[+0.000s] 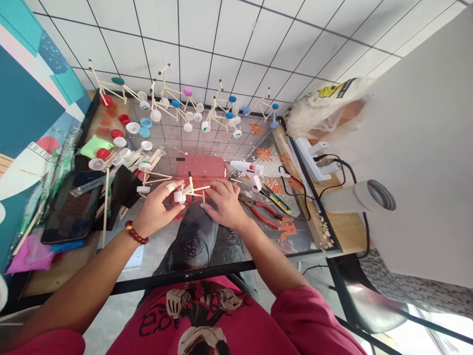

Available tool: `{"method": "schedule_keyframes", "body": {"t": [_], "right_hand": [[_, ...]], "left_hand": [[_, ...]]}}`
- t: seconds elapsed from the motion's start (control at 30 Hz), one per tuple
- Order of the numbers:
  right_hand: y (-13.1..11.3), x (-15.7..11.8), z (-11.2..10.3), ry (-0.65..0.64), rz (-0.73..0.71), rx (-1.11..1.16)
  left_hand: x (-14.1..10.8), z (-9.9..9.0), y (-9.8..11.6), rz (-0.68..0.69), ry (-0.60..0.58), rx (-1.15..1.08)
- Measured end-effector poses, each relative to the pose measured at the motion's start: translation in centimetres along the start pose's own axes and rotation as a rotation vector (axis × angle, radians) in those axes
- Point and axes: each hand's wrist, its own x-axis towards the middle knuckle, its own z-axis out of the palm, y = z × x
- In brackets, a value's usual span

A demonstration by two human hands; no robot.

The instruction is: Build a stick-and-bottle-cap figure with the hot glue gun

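Above the glass tabletop (254,236), a small stick tricycle model (191,191) is held between my two hands. It is made of pale wooden sticks with white bottle-cap wheels at its left end and a black-tipped crossbar. My left hand (157,209) pinches the model at the white bottle caps (179,197), thumb below and index finger above. At the other end, the fingers of my right hand (224,206) close around the stick ends, and fingertips partly hide the contact. A red plastic box (201,165) shows just behind the model.
Several similar models (221,111) line the back edge. Loose bottle caps (133,128), sticks and a phone (72,207) lie left. A white glue gun (247,168), red-handled pliers (264,212) and a yellow cutter (277,199) lie right, near a power strip (312,160) and cables.
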Motion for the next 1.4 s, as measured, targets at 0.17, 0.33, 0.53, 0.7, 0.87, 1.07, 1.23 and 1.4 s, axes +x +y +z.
{"method": "schedule_keyframes", "body": {"t": [0.17,0.33,0.53,0.7,0.87,1.07,1.23,1.4], "right_hand": [[-0.1,0.1,-0.1,-0.01,0.009,0.013],[-0.1,0.1,-0.1,0.009,-0.003,0.026],[0.0,-0.1,-0.5,0.031,0.003,0.019],[0.5,-0.7,-1.1,0.109,0.04,0.026],[0.5,-0.5,-0.8,0.053,0.012,0.03],[-0.1,0.1,-0.7,-0.015,0.002,0.029],[-0.1,0.1,-0.7,-0.027,0.004,0.033],[-0.1,0.1,-0.5,-0.024,0.008,0.033]], "left_hand": [[0.0,0.0,-0.1,0.009,0.003,0.006],[0.0,0.1,-0.2,0.037,0.014,0.021],[0.0,0.1,-0.3,0.053,0.012,0.057],[-0.1,0.1,-0.4,0.071,0.011,0.04],[-0.1,0.1,-0.4,0.081,0.007,0.044],[-0.1,0.1,-0.5,0.092,-0.003,0.041],[0.0,0.0,-0.4,0.098,0.0,0.046],[0.0,0.0,-0.3,0.081,-0.007,0.048]]}}
